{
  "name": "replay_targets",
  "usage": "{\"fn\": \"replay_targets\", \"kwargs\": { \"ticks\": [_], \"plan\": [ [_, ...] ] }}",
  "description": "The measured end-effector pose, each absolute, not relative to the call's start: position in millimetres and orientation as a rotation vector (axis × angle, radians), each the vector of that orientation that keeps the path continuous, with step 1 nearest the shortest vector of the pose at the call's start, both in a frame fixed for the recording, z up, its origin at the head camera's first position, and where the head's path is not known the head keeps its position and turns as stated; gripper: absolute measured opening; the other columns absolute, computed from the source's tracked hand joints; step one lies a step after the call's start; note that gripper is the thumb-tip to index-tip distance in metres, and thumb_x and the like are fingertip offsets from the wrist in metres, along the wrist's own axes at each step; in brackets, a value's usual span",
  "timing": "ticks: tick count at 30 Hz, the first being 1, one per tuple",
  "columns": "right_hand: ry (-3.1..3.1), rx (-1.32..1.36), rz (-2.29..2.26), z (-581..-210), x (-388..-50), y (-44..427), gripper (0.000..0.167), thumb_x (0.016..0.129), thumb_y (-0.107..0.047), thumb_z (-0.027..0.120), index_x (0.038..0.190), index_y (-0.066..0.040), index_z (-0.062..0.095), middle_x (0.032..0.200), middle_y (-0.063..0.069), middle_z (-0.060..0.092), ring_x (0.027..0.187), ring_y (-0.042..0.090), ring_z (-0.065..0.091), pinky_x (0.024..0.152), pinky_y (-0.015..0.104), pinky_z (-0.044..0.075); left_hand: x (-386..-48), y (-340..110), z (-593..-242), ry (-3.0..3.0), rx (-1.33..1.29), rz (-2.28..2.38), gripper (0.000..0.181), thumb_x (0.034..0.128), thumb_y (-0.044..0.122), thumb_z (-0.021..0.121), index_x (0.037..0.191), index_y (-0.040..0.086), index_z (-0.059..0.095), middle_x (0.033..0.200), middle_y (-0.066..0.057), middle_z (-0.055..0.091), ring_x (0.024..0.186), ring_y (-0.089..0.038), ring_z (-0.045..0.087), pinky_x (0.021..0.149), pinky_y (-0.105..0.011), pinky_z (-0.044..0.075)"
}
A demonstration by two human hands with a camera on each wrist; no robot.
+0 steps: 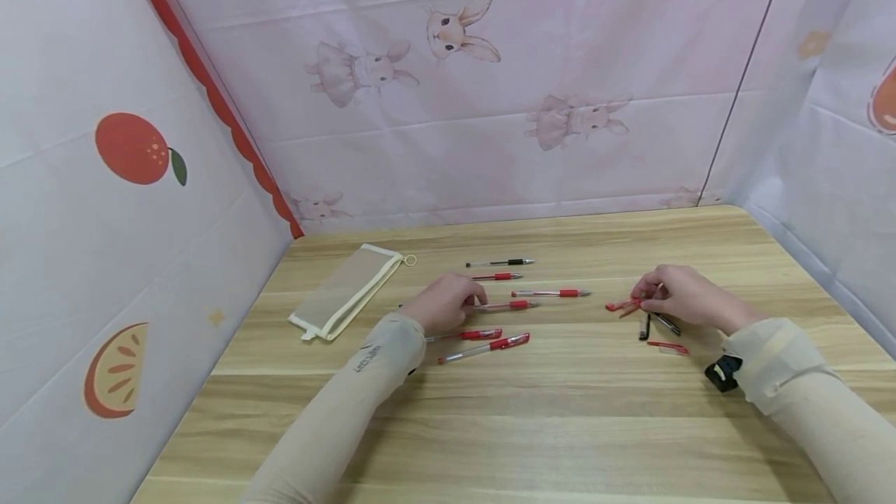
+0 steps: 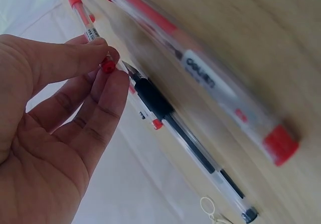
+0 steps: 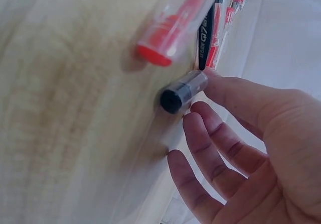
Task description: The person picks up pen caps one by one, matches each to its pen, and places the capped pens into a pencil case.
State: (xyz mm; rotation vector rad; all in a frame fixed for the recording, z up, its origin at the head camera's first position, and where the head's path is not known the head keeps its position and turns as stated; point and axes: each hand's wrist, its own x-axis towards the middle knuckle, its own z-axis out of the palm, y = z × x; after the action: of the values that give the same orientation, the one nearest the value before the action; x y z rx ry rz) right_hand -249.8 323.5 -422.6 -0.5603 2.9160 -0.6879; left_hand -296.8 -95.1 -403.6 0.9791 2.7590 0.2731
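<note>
A red pen [image 1: 511, 306] lies near the centre of the head frame, its grip and bare tip pointing right, and the left hand [image 1: 441, 304] pinches it by its rear end between thumb and fingers; in the left wrist view the small red end plug [image 2: 108, 66] shows at the fingertips. Just above it in the head frame lie a black pen [image 1: 500, 263], a second red pen [image 1: 498, 277] partly covered by the hand, and a third red pen [image 1: 553, 293] farther right. Just below lie a fourth red pen [image 1: 476, 335] and a fifth red pen [image 1: 483, 349], slanted up to the right. Right of centre, the right hand [image 1: 682, 296] is at a small group of caps; its thumb touches a clear cap with a black end [image 3: 183, 92], but I cannot tell whether the fingers close on it. Red caps [image 1: 623, 306] sit at its fingertips, with black caps [image 1: 645, 327] and another red cap [image 1: 668, 348] below. Left of centre, a flat zip pouch [image 1: 348, 290] with pale edging and a pull ring lies on the wood-grain surface [image 1: 525, 434]. Pale sleeves cover both arms. Behind hangs a rabbit-print sheet [image 1: 455, 138], and a fruit-print sheet [image 1: 63, 255] fills the left side.
</note>
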Motion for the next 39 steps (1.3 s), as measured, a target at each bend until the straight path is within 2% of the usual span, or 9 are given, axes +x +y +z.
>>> {"fn": "replay_targets", "kwargs": {
  "ticks": [6, 16, 23, 33, 39],
  "plan": [
    [2.914, -0.554, -0.691, -422.9, -249.1, 324.3, 0.006, 0.096, -0.012, 0.079, 0.1, -0.008, 0.078, 0.093, 0.0, 0.071, 0.082, 0.013, 0.06, 0.073, 0.031, 0.052, -295.7, -100.0, -403.1, 2.772, 0.972, 0.299, 0.032, 0.1009, -0.005, 0.062, 0.117, 0.017, 0.08, 0.114, -0.001, 0.077, 0.099, -0.015, 0.065, 0.096, -0.036, 0.059],
    [2.912, -0.562, -0.686, -424.4, -250.7, 324.9, 0.006, 0.098, -0.017, 0.078, 0.096, -0.012, 0.078, 0.091, -0.003, 0.072, 0.081, 0.012, 0.059, 0.072, 0.03, 0.051, -295.0, -106.8, -403.4, 2.771, 1.019, 0.342, 0.036, 0.0989, -0.009, 0.059, 0.117, 0.015, 0.08, 0.114, -0.003, 0.078, 0.099, -0.015, 0.068, 0.094, -0.036, 0.059],
    [2.91, -0.553, -0.695, -423.9, -249.8, 324.6, 0.005, 0.098, -0.014, 0.079, 0.094, -0.016, 0.076, 0.089, -0.004, 0.07, 0.079, 0.013, 0.057, 0.071, 0.03, 0.049, -293.6, -109.9, -401.6, 2.778, 1.018, 0.37, 0.036, 0.0999, -0.007, 0.059, 0.119, 0.015, 0.08, 0.115, -0.001, 0.078, 0.104, -0.017, 0.069, 0.099, -0.037, 0.059],
    [2.914, -0.529, -0.709, -421.2, -245.5, 331.7, 0.006, 0.097, -0.016, 0.08, 0.094, -0.015, 0.075, 0.089, -0.006, 0.072, 0.082, 0.013, 0.058, 0.073, 0.027, 0.048, -289.6, -115.6, -399.6, 2.778, 0.992, 0.421, 0.032, 0.1021, -0.006, 0.06, 0.119, 0.012, 0.08, 0.118, -0.003, 0.079, 0.105, -0.018, 0.07, 0.1, -0.038, 0.06],
    [2.914, -0.498, -0.711, -417.9, -241.2, 335.8, 0.005, 0.098, -0.019, 0.078, 0.095, -0.017, 0.074, 0.091, -0.007, 0.072, 0.084, 0.012, 0.061, 0.072, 0.026, 0.048, -288.5, -121.1, -399.7, 2.783, 1.01, 0.439, 0.032, 0.1016, -0.007, 0.06, 0.119, 0.011, 0.08, 0.118, -0.004, 0.079, 0.106, -0.018, 0.071, 0.099, -0.038, 0.061]
  ]
}}
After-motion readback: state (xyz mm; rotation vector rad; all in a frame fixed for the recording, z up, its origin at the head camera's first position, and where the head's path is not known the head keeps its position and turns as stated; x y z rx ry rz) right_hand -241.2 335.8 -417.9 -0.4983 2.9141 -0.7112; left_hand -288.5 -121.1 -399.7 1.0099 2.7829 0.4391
